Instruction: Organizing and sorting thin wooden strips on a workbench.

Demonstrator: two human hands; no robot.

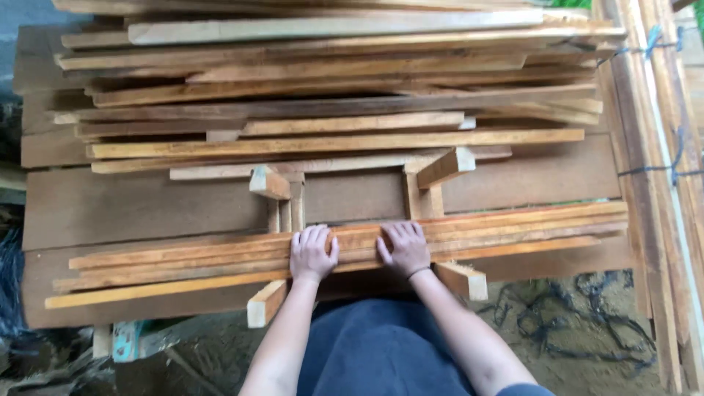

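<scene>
A bundle of several long thin orange-brown wooden slats (513, 227) lies across two short cross blocks in front of me. My left hand (312, 253) rests palm down on the bundle near its middle, fingers curled over its far edge. My right hand (403, 247) grips the same slats a hand's width to the right, thumb pointing toward the left hand. Both forearms reach up from the bottom of the view over my dark blue clothing (381, 352).
A tall stack of mixed planks (330, 110) fills the upper view behind the slats. Wide dark boards (147, 209) lie underneath. Two cross blocks (265, 302) (462, 280) stick out toward me. Tied boards (660, 169) stand at right. Dirt floor with black cord (579, 323) lies below.
</scene>
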